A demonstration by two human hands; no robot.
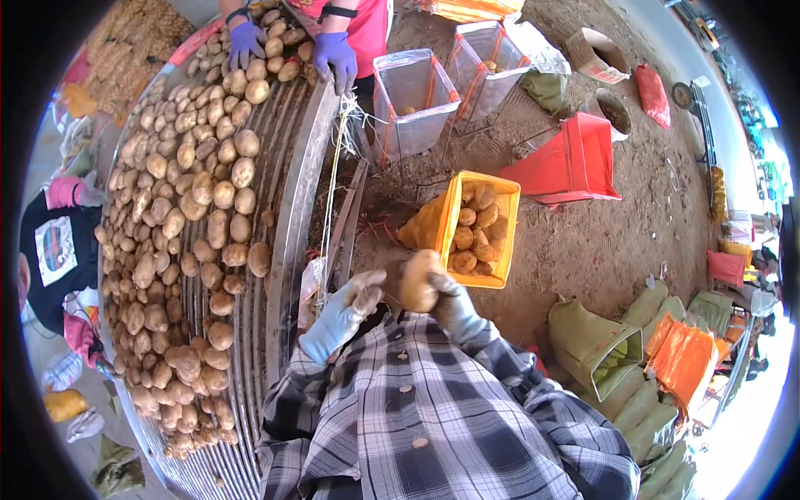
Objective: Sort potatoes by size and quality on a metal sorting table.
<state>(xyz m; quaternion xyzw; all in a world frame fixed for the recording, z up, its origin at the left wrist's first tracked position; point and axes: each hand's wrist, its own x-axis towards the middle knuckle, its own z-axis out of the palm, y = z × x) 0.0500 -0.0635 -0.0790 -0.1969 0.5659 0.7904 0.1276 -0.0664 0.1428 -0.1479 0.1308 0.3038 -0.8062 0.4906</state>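
My right hand, in a dirty light-blue glove, grips a large potato in front of my chest. Close by on the left is my left hand, gloved alike, its fingers curled; a dark, blurred brown shape lies between it and the potato, and whether the hand touches it I cannot tell. Just beyond my right hand stands a yellow mesh bag held open in a square shape, with many potatoes inside. To my left, loose potatoes cover much of a slatted metal sorting table.
Two co-workers stand at the table, one at the far end with purple-gloved hands, one across it. Beyond the yellow bag are a red bag and clear bags on frames. Green sacks lie at right. Strings hang beside the metal edge.
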